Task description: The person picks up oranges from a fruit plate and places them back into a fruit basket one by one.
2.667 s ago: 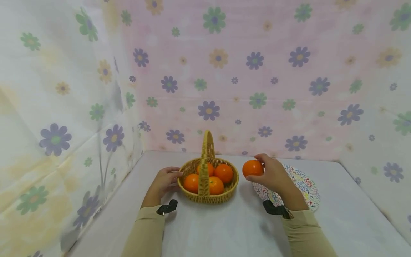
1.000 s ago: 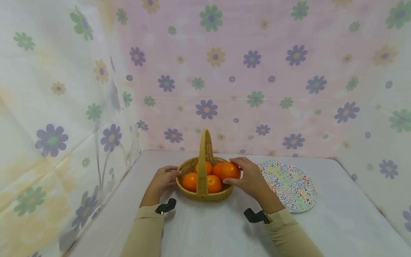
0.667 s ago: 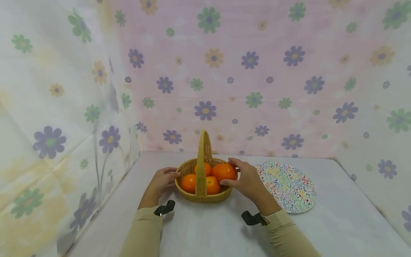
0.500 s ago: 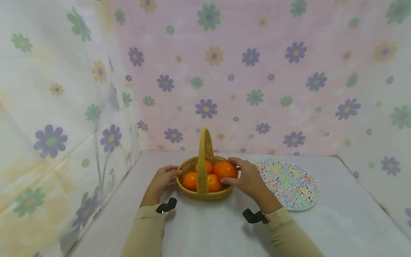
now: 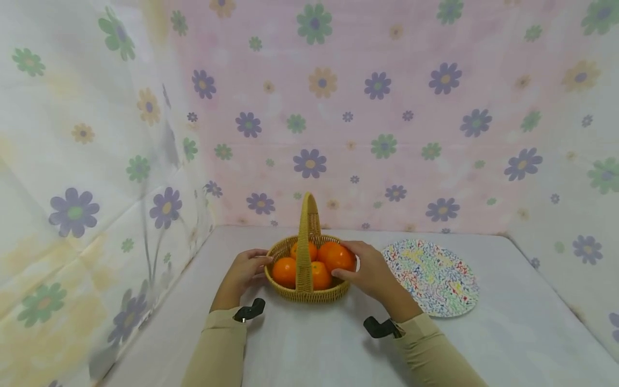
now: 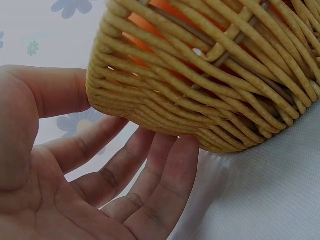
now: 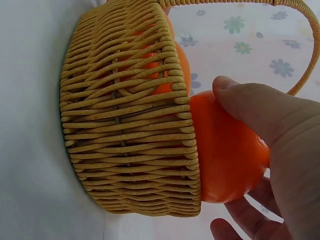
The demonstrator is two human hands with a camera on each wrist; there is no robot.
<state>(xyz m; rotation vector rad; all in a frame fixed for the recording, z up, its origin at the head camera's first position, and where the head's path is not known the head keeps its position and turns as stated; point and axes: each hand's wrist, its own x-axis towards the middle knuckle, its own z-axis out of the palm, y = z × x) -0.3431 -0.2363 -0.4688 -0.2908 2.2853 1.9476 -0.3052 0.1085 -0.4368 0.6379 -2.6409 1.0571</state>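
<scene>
A wicker basket (image 5: 319, 295) with a tall arched handle (image 5: 304, 242) stands on the white tabletop, several oranges (image 5: 284, 272) inside it. My left hand (image 5: 242, 274) holds the basket at its left end; in the left wrist view the thumb meets the rim and the fingertips touch the woven wall. My right hand (image 5: 372, 271) grips another orange (image 7: 227, 150) at the right rim, thumb on one side and fingers round the other. That orange sits partly above the rim, in front of an orange behind it. Its lower part is hidden by the basket wall in the right wrist view.
A round, multicoloured speckled placemat (image 5: 435, 279) lies flat to the right of the basket, beyond my right forearm. Flower-printed cloth (image 5: 348, 134) hangs along the back and both sides of the table (image 5: 300, 349).
My right hand has carried the orange leftward from above the placemat to the basket and lowered it at the right rim. The left hand has stayed at the basket's left end.
</scene>
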